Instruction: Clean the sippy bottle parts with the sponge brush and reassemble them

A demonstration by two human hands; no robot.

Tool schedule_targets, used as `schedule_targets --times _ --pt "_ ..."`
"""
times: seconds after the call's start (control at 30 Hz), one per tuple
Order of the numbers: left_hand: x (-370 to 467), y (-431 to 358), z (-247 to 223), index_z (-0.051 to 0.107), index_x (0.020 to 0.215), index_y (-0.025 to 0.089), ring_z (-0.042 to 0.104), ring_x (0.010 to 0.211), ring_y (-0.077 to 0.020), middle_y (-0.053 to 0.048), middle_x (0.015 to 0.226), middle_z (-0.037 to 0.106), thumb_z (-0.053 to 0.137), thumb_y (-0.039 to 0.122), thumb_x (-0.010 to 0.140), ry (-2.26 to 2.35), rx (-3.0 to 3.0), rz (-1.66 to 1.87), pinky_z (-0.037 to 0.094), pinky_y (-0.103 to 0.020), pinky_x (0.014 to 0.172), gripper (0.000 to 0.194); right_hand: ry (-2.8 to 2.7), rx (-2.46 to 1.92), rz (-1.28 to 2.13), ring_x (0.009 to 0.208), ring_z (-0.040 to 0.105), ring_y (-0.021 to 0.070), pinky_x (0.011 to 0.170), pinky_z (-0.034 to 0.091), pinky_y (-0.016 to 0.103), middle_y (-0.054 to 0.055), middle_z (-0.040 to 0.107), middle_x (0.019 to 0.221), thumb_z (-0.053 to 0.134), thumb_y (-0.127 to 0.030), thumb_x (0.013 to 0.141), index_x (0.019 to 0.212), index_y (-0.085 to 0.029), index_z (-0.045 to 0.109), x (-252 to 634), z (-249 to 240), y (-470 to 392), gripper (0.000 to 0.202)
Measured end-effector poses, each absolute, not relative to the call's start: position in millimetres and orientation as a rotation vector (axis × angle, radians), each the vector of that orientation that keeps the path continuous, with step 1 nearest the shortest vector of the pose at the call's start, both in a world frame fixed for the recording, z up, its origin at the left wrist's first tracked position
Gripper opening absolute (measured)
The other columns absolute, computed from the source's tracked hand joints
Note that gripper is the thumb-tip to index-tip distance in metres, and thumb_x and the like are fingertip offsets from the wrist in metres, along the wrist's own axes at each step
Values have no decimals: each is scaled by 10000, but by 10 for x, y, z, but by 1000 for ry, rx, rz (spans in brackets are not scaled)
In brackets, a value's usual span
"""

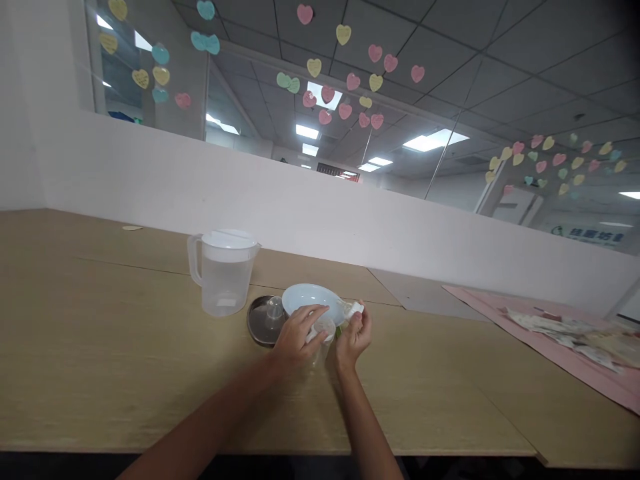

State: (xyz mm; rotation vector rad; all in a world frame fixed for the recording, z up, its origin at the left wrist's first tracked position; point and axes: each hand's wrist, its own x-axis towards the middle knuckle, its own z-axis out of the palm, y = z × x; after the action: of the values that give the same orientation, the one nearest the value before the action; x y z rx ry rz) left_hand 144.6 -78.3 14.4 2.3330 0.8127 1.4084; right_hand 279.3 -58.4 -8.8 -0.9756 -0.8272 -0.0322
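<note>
My left hand [300, 332] is curved round the top of a clear plastic cup [324, 329], thumb on the near side and fingers on the far side. My right hand [355, 339] is closed, pinching a small white block-like piece [355, 309] whose kind I cannot make out. Something pale and translucent reaches from that piece toward a light-blue bowl [306, 293], just behind both hands. Left of the bowl is a round metal dish [257, 325] with a small clear cup [274, 311] in it. A bit of green shows between my hands, mostly hidden.
A clear lidded pitcher [225, 280] stands to the left on the wooden table [125, 360]. At the right lies a pink sheet [540, 340] with crumpled pale material [575, 337] on it. A white wall [280, 200] with windows above closes off the back.
</note>
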Motion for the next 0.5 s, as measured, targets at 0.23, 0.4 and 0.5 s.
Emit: schedule_targets --times 0.23,0.4,0.5 --pt "1552 -714 -115 317 1424 173 438 1278 -270 -151 1391 460 541 262 854 775 2313 1455 352 -436 1085 619 -846 -920 -65 899 572 190 826 469 347 71 562 956 649 -431 777 1028 -182 466 2704 -82 -546 399" --pt "1563 -662 -192 220 1449 190 494 1209 -257 -161 1409 399 561 201 808 760 2270 1511 401 -417 1043 726 -1031 -829 -41 980 573 204 839 472 357 101 561 1051 523 -395 853 1134 -183 442 2705 -173 -603 361" --pt "1562 -648 -212 206 1449 192 517 1173 -249 -161 1414 379 574 186 787 739 2242 1537 425 -401 1017 758 -1247 -817 -64 990 577 225 859 461 388 115 585 1061 455 -387 880 1144 -162 496 2748 -246 -611 350"
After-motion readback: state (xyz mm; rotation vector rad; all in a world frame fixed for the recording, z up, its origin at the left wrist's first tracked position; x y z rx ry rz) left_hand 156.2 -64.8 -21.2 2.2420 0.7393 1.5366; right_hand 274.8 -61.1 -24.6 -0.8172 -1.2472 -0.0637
